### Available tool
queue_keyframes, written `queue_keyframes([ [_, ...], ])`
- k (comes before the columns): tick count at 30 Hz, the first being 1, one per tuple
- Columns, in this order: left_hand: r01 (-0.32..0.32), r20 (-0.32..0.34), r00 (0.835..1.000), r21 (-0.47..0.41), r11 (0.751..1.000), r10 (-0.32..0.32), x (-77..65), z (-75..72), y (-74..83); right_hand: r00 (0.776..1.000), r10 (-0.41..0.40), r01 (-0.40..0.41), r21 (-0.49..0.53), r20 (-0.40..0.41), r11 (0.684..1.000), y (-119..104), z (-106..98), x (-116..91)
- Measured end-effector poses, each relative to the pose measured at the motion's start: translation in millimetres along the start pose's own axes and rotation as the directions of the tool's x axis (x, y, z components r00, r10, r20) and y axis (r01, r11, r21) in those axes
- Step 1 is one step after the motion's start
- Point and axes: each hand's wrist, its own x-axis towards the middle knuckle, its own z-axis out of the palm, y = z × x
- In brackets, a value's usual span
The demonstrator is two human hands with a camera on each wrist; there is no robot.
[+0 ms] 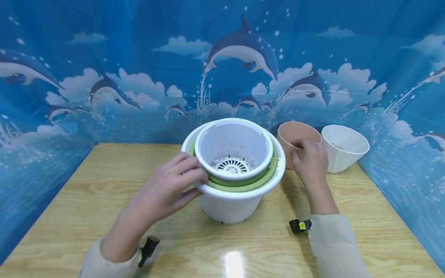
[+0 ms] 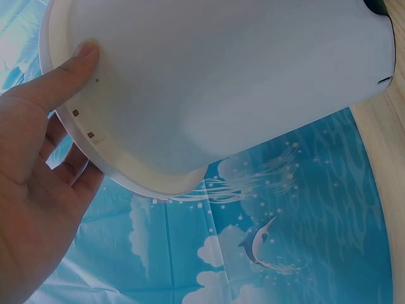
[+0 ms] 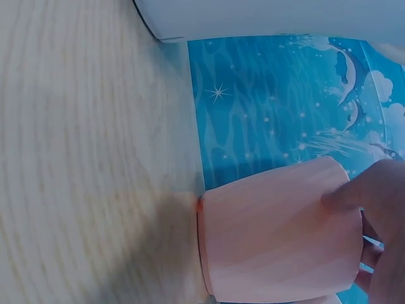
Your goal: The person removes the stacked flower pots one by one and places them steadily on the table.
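A nested stack of planter pots stands mid-table: a large white pot [image 1: 227, 208] outside, a green pot [image 1: 240, 189] within it, and a smaller white pot [image 1: 233, 143] with a slotted bottom innermost. My left hand [image 1: 168, 183] grips the near left rim of the stack, its thumb against the outer wall of the large white pot [image 2: 209, 82] in the left wrist view. Further right, my right hand [image 1: 313, 160] pinches the rim of a peach-coloured pot [image 1: 295, 133]. The right wrist view shows the thumb on the outside of that peach pot [image 3: 272, 240], which looks upright on the table.
A white faceted pot [image 1: 344, 154] stands right of the peach pot, close to the backdrop. The wooden table [image 1: 104, 185] is bounded at the back and sides by a blue dolphin-print curtain [image 1: 139, 46]. A black camera mount [image 1: 299, 226] juts from the right sleeve.
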Motion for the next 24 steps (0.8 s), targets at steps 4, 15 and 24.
queue_keyframes([
  [4,0.000,-0.001,1.000,-0.003,1.000,0.000,-0.3,0.1,0.0,0.997,-0.059,0.061,0.027,-0.055,0.998,-2,-1,2],
  [15,0.001,-0.006,1.000,-0.001,1.000,-0.001,0.5,0.0,0.0,0.924,-0.277,0.333,0.196,-0.265,0.923,-36,-23,8],
  [24,0.001,-0.004,1.000,0.001,1.000,-0.001,0.5,-0.1,0.4,0.907,-0.327,0.392,0.246,-0.266,0.887,-64,-43,3],
])
